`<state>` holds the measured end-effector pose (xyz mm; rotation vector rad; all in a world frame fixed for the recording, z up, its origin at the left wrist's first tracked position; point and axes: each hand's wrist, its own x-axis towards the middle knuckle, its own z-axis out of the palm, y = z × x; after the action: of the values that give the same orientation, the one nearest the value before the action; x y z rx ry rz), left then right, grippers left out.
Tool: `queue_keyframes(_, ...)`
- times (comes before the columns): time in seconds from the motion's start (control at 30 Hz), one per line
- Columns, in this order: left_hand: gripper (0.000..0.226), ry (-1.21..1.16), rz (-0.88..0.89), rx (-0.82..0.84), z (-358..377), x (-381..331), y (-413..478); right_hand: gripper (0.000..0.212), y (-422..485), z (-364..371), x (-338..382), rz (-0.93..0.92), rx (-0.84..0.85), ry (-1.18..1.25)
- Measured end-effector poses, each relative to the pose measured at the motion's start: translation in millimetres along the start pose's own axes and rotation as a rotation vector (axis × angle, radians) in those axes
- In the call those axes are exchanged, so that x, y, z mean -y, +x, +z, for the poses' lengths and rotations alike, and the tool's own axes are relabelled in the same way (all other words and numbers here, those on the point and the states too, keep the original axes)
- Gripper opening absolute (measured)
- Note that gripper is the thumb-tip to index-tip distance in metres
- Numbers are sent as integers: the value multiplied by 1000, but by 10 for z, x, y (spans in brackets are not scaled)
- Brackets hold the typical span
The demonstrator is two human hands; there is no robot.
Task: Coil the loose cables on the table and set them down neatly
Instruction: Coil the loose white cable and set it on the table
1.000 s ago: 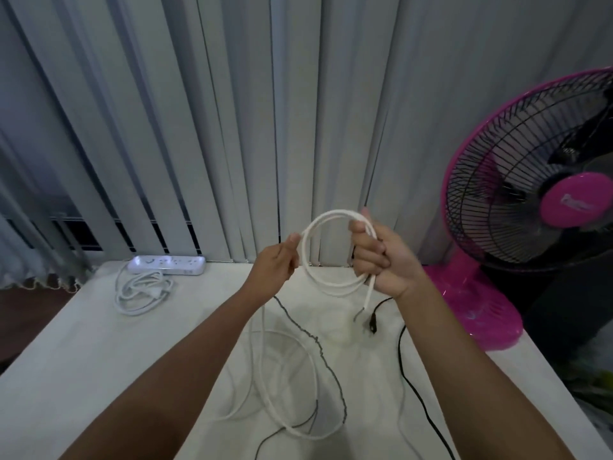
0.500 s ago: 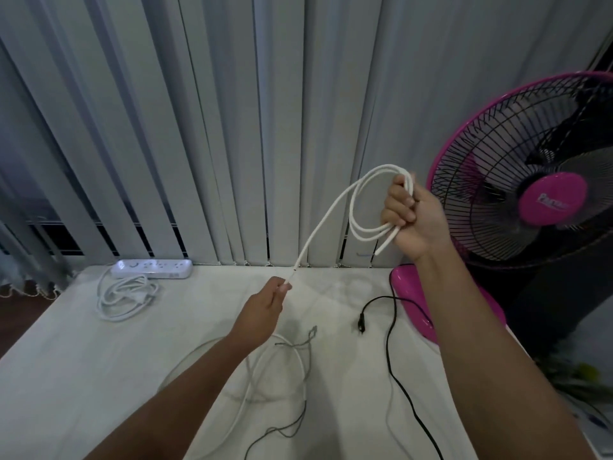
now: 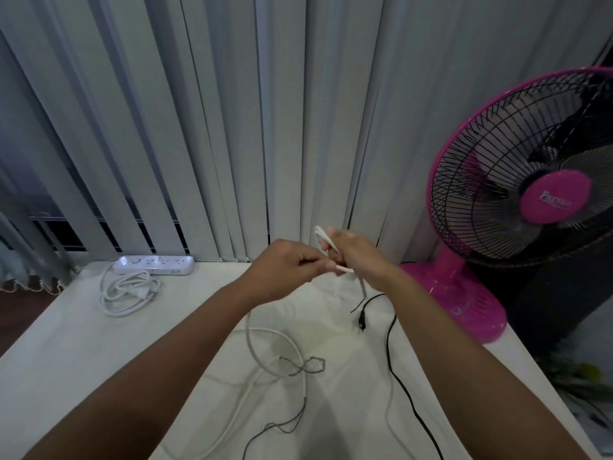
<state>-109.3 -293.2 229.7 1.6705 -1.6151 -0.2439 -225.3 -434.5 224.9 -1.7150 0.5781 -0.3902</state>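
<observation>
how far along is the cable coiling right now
Done: the power strip's white cord lies bundled at back left. In hand: both hands, left and right, grip the white cable, with much of it loose on the table. Left: that slack, the thin dark wire and the black cable.

The white cable [image 3: 326, 242] is bunched up high in both hands, and its loose end loops on the tabletop [image 3: 99, 353]. A black cable [image 3: 391, 356] lies stretched beside it.
</observation>
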Motion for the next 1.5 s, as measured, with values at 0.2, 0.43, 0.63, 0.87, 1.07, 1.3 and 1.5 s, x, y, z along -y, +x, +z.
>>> queue_keyframes(0.2, 61, 127, -199, -182, -130, 235, 42, 44, -71, 64, -41, 205, 176, 227)
queue_keyframes(0.43, 64, 178, -404, -226, -98, 579, -8, 43, -175, 102, 50, 305, 579, 152)
queue_keyframes(0.63, 73, 105, -390, -229, -34, 479, 72, 36, -191, 18, 89, 396, 779, 411)
queue_keyframes(0.87, 77, -262, -500, -163, 173, 637, -48, 36, -189, -181, 191, 235, 817, 1013)
queue_keyframes(1.07, 37, -184, -576, -181, 620, 827, -381, 43, -145, -445, 274, 19, 554, 1403)
queue_keyframes(1.3, 20, -207, -598, 97, 918, 770, -672, 42, 36, -436, 123, -53, -88, 1123)
queue_keyframes(1.5, 27, -179, -557, 286, 809, 732, -717, 38, 92, -198, -170, 1, -324, 551)
